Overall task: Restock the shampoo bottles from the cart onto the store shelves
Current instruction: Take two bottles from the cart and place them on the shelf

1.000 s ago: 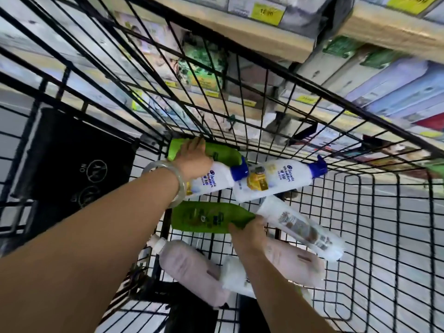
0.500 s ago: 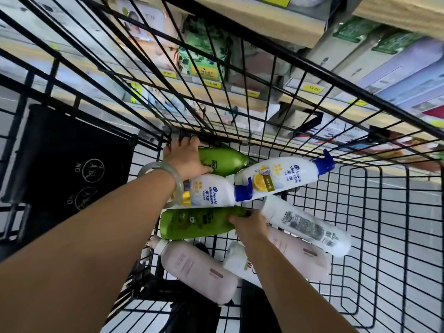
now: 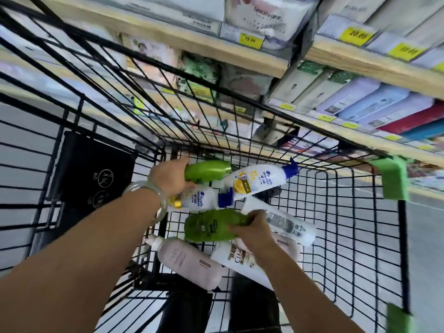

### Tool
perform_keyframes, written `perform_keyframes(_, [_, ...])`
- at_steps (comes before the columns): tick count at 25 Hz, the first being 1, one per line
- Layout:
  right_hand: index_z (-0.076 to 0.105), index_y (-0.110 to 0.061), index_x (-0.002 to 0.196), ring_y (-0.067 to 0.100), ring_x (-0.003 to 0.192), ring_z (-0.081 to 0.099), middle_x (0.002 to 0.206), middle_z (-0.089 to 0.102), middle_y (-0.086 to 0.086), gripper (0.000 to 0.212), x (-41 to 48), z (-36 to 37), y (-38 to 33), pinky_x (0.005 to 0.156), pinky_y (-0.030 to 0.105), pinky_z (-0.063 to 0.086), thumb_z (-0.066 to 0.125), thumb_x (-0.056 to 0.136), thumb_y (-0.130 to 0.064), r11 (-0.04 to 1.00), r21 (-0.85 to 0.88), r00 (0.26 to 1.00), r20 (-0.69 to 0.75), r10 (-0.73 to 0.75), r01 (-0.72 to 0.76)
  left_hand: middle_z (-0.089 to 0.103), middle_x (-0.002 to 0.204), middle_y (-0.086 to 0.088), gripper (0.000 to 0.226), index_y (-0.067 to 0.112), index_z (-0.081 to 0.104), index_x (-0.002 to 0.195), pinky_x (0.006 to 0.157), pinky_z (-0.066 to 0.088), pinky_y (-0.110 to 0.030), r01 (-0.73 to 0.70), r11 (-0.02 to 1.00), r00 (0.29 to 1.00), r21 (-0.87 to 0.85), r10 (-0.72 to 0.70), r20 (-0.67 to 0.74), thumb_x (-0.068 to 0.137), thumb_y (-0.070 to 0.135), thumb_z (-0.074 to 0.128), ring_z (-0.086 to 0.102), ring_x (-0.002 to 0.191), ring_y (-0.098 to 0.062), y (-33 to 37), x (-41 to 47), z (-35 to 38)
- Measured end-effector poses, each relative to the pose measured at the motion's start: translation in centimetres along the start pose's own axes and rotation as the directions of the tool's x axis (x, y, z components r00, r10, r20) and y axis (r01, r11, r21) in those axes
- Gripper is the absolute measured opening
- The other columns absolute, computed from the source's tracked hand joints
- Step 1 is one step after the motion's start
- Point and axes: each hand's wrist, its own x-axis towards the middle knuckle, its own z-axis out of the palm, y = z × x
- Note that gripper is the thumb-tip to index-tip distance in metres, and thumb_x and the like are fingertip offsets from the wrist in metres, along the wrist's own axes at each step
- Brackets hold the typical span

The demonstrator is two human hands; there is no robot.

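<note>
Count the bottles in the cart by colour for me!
Green plastic bottles: 2
White plastic bottles with blue caps: 2
Plain white plastic bottles: 2
Pink plastic bottles: 2
Total: 8

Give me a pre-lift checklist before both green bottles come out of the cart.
1. Left hand closed on the far glossy green plastic bottle: ok.
2. Right hand closed on the near dark green plastic bottle: ok, gripped at one end only.
3. Near green bottle free of neighbours: not ok, the white blue-capped bottle lies against it.
4. Far green bottle free: not ok, the white lemon-label bottle leans beside it.
5. Path up out of the black wire cart: ok, top open.
6. Free slot on the wooden shelf: cannot tell.
</note>
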Motion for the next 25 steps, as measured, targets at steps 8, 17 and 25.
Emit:
perform_keyframes(8, [0.048,-0.016,0.113,0.013,0.076,0.054,0.099,0.056,0.003,0.059,-9.8,-11.1,-1.6,0.052,0.021,0.048,0.083,0.066,-0.010,0.988,-0.080,0.988,-0.063,-0.139,0.134,0.063,0.088,0.001,0.045,0.023,0.049,0.103,0.065,0.048,-0.029,0.089,0.925,0.996,-0.369,-0.074,0.055,0.076,0.054,0.068,0.060,0.076,-0.017,6.9,-11.3,-2.3])
perform_keyframes(17, [0.047,-0.018,0.109,0.023,0.092,0.054,0.092,0.051,-0.001,0.052,-22.2,-27.4,2.4,0.081,0.038,0.054,0.079,0.071,-0.002,0.936,0.075,0.930,-0.163,-0.328,0.343,0.066,0.088,0.003,0.057,0.025,0.055,0.097,0.077,0.053,-0.033,-0.094,0.858,0.995,-0.506,0.097,-0.020,0.063,0.067,0.071,0.064,0.079,-0.016,24.4,-19.4,-9.6])
perform_keyframes(25, [0.053,-0.021,0.103,0.027,0.100,0.062,0.104,0.061,0.006,0.045,-34.0,-45.0,9.1,0.085,0.047,0.056,0.081,0.069,-0.011,0.844,0.090,0.815,-0.333,-0.475,0.529,0.068,0.104,-0.002,0.060,0.022,0.059,0.107,0.087,0.052,-0.034,-0.333,0.821,0.942,-0.463,0.271,-0.197,0.065,0.061,0.074,0.064,0.092,-0.021,43.8,-28.1,-16.0])
